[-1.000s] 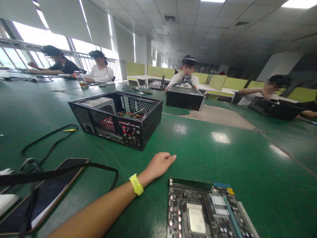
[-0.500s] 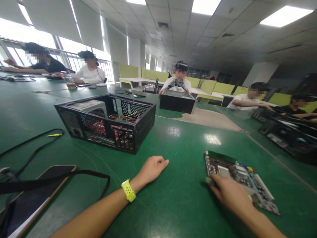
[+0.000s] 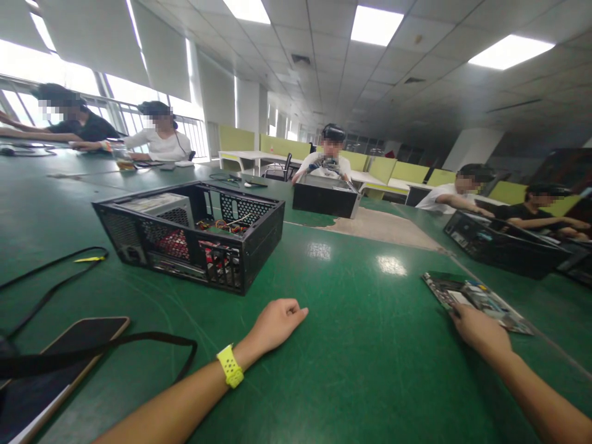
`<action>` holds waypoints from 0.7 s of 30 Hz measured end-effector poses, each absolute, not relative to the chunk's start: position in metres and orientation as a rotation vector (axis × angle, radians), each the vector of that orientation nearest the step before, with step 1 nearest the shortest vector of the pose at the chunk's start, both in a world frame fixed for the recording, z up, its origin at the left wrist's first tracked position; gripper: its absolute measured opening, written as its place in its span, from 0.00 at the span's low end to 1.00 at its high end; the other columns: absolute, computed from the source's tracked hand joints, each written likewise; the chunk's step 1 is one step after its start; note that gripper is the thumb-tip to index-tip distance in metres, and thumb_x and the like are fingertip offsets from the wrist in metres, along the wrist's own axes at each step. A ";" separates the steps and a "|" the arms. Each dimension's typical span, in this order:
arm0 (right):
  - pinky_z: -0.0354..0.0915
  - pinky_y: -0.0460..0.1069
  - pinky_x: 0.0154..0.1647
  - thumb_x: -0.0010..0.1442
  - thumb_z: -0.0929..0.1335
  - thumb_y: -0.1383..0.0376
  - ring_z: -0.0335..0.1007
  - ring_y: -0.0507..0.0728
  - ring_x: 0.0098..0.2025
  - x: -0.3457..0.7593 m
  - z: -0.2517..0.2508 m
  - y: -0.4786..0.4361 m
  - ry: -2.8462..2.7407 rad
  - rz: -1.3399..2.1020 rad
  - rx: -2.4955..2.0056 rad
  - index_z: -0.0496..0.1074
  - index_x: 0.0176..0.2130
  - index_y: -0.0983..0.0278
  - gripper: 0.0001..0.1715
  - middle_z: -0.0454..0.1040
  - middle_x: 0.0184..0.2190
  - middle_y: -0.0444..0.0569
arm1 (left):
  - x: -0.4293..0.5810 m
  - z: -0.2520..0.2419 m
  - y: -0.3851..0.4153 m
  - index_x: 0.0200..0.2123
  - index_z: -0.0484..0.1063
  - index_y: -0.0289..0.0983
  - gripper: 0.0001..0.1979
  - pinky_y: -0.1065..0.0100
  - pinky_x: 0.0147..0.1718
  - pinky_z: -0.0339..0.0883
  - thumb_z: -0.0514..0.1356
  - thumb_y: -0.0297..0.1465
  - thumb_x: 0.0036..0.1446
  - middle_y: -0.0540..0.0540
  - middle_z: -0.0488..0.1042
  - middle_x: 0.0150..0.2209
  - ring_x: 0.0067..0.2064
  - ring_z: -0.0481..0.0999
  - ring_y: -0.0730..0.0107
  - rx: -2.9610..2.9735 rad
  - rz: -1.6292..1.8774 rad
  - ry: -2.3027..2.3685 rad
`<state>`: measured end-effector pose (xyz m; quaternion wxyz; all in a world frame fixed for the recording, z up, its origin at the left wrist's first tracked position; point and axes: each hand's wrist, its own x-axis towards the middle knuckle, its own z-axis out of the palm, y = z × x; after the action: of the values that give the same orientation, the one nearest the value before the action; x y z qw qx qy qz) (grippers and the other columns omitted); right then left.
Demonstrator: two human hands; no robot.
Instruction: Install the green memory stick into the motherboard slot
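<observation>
My right hand (image 3: 483,333) is stretched far out to the right, its fingers closed on the near edge of a computer motherboard (image 3: 481,296). Whether the board lies flat on the table or is slightly raised, I cannot tell. Slots and connectors show on its upper face. In the middle, my left hand (image 3: 276,324) rests on the green table (image 3: 351,345) in a loose fist with nothing in it, a yellow watch strap on the wrist. The open black computer case (image 3: 240,262) stands just beyond it, with a power supply (image 3: 169,206) and loose wires inside.
A tablet-like dark slab (image 3: 55,370) lies at the near left under a black strap (image 3: 152,338). Black cables (image 3: 50,293) run along the left side. More cases stand opposite (image 3: 324,197) and at the right (image 3: 504,243), with people seated behind them. A jar (image 3: 123,157) stands far left.
My right hand has moved the motherboard away and to the right across the table. My left hand stays in place. The view has shifted slightly.
</observation>
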<state>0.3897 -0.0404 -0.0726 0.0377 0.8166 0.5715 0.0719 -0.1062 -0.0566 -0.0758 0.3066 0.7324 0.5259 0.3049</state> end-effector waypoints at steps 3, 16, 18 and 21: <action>0.66 0.59 0.44 0.62 0.55 0.57 0.73 0.70 0.46 0.394 -0.076 -0.039 1.764 0.211 2.529 0.71 0.51 0.65 0.27 0.73 0.49 0.64 | -0.105 -0.066 -0.067 0.25 0.64 0.37 0.16 0.70 0.26 0.51 0.52 0.41 0.59 0.53 0.63 0.22 0.26 0.63 0.71 2.106 0.774 1.469; 0.65 0.57 0.48 0.61 0.56 0.59 0.72 0.67 0.49 0.399 -0.079 -0.023 1.829 0.156 2.556 0.71 0.51 0.65 0.26 0.74 0.49 0.62 | -0.189 0.043 -0.035 0.43 0.72 0.34 0.19 0.49 0.49 0.54 0.51 0.42 0.60 0.36 0.75 0.44 0.48 0.69 0.49 2.360 0.952 2.450; 0.65 0.57 0.48 0.61 0.57 0.60 0.72 0.67 0.49 0.397 -0.077 -0.023 1.840 0.139 2.555 0.72 0.51 0.66 0.25 0.74 0.48 0.62 | -0.197 0.045 -0.030 0.37 0.73 0.35 0.18 0.55 0.46 0.56 0.49 0.40 0.60 0.39 0.76 0.38 0.43 0.72 0.54 2.461 0.780 2.396; 0.66 0.58 0.47 0.61 0.58 0.56 0.72 0.69 0.48 0.395 -0.071 -0.028 1.864 0.115 2.560 0.71 0.51 0.67 0.27 0.75 0.47 0.64 | -0.199 0.045 -0.027 0.33 0.73 0.35 0.17 0.61 0.41 0.59 0.49 0.39 0.60 0.40 0.76 0.34 0.39 0.73 0.57 2.525 0.696 2.367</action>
<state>0.3954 -0.0281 -0.0712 -0.0138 0.8078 0.5882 0.0363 -0.1994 -0.0268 0.0454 -0.1930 0.7018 0.6578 0.1935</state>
